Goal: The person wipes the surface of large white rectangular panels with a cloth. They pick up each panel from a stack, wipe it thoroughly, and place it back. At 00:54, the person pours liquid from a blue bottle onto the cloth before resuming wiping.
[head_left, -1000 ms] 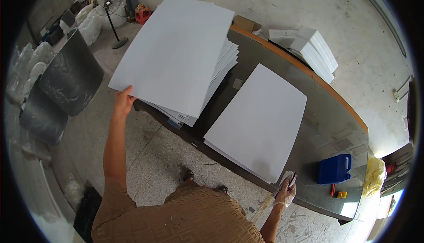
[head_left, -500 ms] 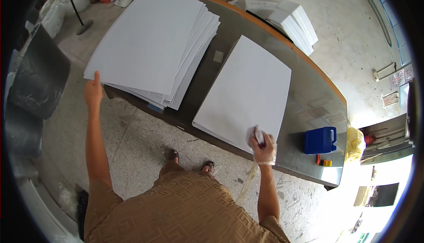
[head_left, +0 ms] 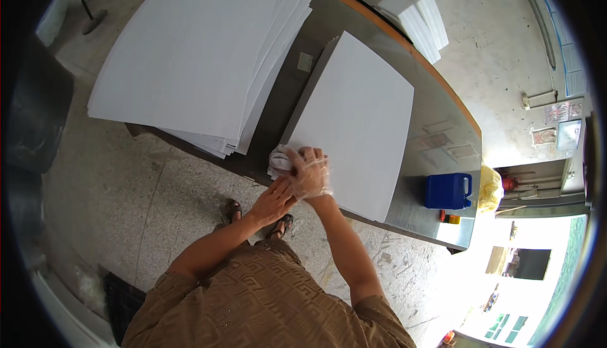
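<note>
A stack of white sheets (head_left: 360, 120) lies on the dark table (head_left: 436, 123), right of centre. My right hand (head_left: 311, 174), in a clear plastic glove, presses a crumpled white cloth (head_left: 278, 160) against the stack's near left corner. Just below it is my bare left hand (head_left: 272, 204), fingers stretched out toward that same corner, close against the right hand; whether it touches the sheets I cannot tell. A larger, loosely fanned stack of white sheets (head_left: 183, 50) covers the table's left part.
To the right on the table stands a blue jerrycan (head_left: 447, 191), with small red and yellow items (head_left: 449, 218) beside it. White foam blocks (head_left: 416, 16) rest beyond the far edge. A yellow bag (head_left: 490, 188) is past the right end.
My left hand has left the larger stack's corner and come right to the smaller stack. My right hand has slid left with the cloth along the near edge to the left corner.
</note>
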